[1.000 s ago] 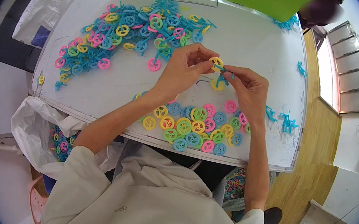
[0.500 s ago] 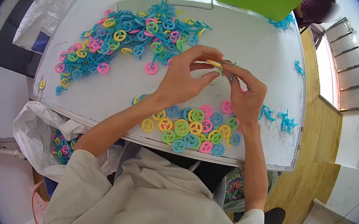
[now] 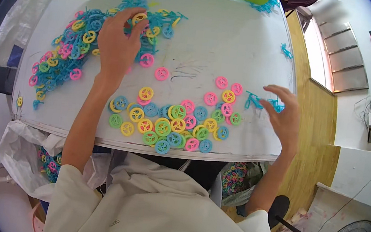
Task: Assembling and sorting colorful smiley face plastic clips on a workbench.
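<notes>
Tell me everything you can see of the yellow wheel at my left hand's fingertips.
The yellow wheel is a small round ring with open gaps inside, and looks like plastic. Its face is turned mostly toward the camera. It sits between the thumb and fingers of the left hand, at the far part of the pile of teal pieces and coloured wheels. Fingers cover some of its edge; whether it is gripped or touches the pile cannot be told.
</notes>
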`<state>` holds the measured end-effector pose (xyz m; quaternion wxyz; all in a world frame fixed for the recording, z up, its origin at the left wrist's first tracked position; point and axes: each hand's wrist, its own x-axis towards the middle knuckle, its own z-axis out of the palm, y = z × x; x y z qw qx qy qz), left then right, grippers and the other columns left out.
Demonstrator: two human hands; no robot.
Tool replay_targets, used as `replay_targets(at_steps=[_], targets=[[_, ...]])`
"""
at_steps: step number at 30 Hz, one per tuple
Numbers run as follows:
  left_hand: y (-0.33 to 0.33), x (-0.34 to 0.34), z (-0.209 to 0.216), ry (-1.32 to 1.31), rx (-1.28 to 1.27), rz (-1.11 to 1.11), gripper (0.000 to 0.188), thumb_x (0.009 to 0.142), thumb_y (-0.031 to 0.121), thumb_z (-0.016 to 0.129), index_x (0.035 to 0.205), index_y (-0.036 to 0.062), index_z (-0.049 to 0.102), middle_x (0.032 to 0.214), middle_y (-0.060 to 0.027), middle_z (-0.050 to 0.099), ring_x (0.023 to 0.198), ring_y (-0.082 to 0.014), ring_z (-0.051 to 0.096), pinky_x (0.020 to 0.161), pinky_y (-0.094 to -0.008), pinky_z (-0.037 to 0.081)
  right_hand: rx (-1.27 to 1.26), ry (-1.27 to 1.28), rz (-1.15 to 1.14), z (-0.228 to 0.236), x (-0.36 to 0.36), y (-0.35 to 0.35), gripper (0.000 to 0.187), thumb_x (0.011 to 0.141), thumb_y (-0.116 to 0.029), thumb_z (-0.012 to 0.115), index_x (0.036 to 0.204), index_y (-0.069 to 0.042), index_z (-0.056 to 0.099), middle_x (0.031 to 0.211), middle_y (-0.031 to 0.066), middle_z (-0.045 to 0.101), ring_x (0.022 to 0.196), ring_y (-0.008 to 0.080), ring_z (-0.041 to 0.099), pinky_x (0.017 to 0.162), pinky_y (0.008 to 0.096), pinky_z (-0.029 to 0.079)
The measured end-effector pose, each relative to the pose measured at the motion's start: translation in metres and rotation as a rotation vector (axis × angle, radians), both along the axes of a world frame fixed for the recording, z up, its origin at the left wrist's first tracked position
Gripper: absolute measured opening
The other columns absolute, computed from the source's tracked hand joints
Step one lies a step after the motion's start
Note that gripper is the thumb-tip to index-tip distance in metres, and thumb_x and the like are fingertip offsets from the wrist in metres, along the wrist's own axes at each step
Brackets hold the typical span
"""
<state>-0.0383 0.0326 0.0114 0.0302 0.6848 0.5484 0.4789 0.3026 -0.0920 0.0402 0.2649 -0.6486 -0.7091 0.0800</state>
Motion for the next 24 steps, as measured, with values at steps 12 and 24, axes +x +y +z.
replay_targets(at_steps=[12, 24], targets=[[-0.018, -0.001, 0.005, 0.254, -0.194, -0.442, 0.022, 0.069, 0.009, 0.074, 0.091, 0.0089, 0.069, 0.098, -0.0078, 0.056, 0.089, -0.0294, 0.051, 0.085, -0.0376, 0.043, -0.265, 0.109, -0.182, -0.019, 0.009, -0.006, 0.026, 0.075, -0.007, 0.074, 0.1, -0.004, 0.064, 0.083, 0.0056, 0.064, 0.081, 0.0141, 0.059, 0.072, 0.0275, 0.046], [-0.023, 0.03, 0.003, -0.374, -0.696, -0.555, 0.02, 0.081, 0.016, 0.071, 0.095, 0.0029, 0.064, 0.092, -0.0046, 0.063, 0.08, -0.0131, 0.061, 0.065, -0.0275, 0.049, -0.373, 0.814, 0.24, -0.01, -0.08, 0.073, 0.023, 0.091, -0.015, 0.06, 0.11, -0.003, 0.064, 0.087, 0.0014, 0.062, 0.075, 0.0067, 0.054, 0.068, 0.0211, 0.045]])
